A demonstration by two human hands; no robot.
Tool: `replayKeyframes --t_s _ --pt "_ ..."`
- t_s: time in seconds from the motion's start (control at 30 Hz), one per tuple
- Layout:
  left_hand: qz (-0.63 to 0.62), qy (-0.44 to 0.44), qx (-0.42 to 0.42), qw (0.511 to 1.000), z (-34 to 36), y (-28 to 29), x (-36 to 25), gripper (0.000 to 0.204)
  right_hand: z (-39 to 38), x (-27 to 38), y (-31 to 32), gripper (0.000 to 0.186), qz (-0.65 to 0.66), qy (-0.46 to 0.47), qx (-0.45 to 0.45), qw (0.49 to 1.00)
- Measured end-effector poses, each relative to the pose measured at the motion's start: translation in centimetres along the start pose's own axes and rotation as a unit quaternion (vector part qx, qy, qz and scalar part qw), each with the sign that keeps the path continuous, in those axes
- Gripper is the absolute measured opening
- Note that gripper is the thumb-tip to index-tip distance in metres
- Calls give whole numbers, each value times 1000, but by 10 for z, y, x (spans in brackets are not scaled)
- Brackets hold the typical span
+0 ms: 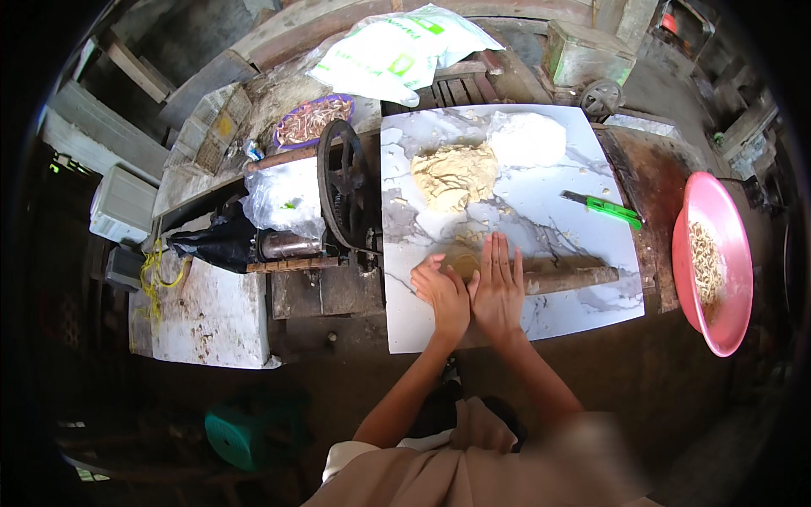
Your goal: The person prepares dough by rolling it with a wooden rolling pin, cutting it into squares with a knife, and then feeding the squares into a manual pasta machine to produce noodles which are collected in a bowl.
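Note:
My right hand [498, 296] lies flat, its fingers stretched forward, near the front of a marble-patterned board [553, 325]. Right beside it, thumbs close together, my left hand [441, 296] rests with its fingers loosely bent and apart. A small flattened piece of dough [463, 256] shows just beyond both hands; whatever lies under the palms is hidden. To the right of my right hand, a wooden rolling pin [574, 280] lies crosswise, its left end covered by that hand. Farther back sits a large lump of pale dough [456, 175].
A green utility knife [612, 210] and a white plastic bag [528, 139] lie on the board. A pink basin [743, 279] of small pale pieces stands right. Left are a hand-wheel machine [342, 182] and a purple-rimmed tray [314, 121]. A green stool [232, 439] is below.

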State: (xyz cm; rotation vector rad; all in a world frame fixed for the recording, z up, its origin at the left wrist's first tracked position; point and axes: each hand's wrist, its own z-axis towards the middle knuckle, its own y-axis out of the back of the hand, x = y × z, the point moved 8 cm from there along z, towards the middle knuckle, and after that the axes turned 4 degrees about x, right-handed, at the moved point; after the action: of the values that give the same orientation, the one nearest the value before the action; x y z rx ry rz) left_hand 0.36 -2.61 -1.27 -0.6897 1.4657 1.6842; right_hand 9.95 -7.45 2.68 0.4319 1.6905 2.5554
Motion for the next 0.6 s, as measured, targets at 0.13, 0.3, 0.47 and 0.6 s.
replayKeyframes --t_s 0.13,0.3,0.47,0.6 --pt "27 25 -5 999 49 -14 -5 38 45 -7 -7 57 -21 15 -22 999" --pt "64 48 -16 997 89 -24 -10 37 86 -14 -16 55 -39 -4 -38 999" --pt "21 33 18 999 31 -9 -1 36 34 -5 -5 53 14 -6 -27 1000" --pt "8 3 21 1000 0 0 -1 36 -2 3 -2 51 10 8 5 1000"
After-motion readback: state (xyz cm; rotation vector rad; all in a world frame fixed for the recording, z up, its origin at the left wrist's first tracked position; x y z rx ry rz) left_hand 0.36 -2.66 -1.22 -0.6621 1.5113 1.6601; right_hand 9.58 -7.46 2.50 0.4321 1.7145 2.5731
